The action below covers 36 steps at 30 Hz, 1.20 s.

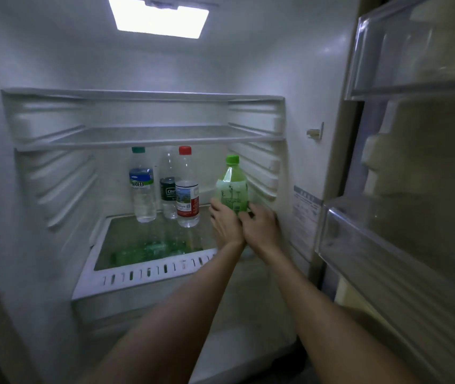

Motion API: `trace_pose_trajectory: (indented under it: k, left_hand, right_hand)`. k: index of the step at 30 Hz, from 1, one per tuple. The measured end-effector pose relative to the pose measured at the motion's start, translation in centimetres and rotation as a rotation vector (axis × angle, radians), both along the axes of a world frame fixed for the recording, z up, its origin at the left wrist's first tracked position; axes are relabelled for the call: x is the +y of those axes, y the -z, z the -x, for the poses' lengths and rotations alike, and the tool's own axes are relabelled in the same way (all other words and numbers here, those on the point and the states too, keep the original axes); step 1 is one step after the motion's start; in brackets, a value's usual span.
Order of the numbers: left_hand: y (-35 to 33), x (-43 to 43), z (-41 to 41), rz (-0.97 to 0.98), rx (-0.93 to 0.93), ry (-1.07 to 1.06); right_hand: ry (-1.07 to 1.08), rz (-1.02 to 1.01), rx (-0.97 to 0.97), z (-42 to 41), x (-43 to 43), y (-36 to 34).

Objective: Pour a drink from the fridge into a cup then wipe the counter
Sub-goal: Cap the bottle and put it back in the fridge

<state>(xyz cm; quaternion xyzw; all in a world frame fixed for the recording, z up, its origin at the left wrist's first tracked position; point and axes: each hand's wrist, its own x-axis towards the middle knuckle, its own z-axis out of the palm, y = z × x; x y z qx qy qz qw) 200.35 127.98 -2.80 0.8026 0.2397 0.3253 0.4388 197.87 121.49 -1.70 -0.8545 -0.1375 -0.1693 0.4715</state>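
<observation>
Between left hand (pixel 225 223), right hand (pixel 263 228): bottle (pixel 233 189)

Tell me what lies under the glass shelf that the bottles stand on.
Through the glass shelf, green bottles seem to lie on their sides in the compartment below. Their number is unclear: the view is blurred and the white front rim covers the front part.
</observation>
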Motion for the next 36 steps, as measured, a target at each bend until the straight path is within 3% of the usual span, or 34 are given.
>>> trace_pose_trajectory:
  k: [8,14,18,21,23,30,36]
  left_hand:
    - [-0.3,-0.2,-1.7,0.089,0.079,-0.005]
    - [-1.1,1.0,0.5,0.132,0.152,0.212]
    - [-0.9,2.6,1.5,0.058,0.211,0.266]
    - [1.5,4.6,-0.1,-0.065,0.289,0.257]
    - [0.4,4.4,3.0,-0.16,0.33,0.265]
    - [-2.8,5.0,13.6,-0.846,0.58,0.349]
    - [-2.4,5.1,18.6,-1.018,0.787,0.578]
  right_hand:
    - [-0.038,0.083,0.075,-0.8,-0.3,0.5]
    - [-0.074,0.059,0.108,0.3,-0.6,-0.6]
    - [-0.089,0.0,0.106,1.4,-0.4,-0.8]
    - [-0.078,0.044,0.128,2.7,-1.0,-1.0]
    - [-0.072,0.106,0.143,3.7,-1.8,-1.1]
    - [-0.054,0.424,0.157,8.1,-4.9,-1.0]
    - [-0.102,0.654,0.112,12.5,-6.5,0.5]
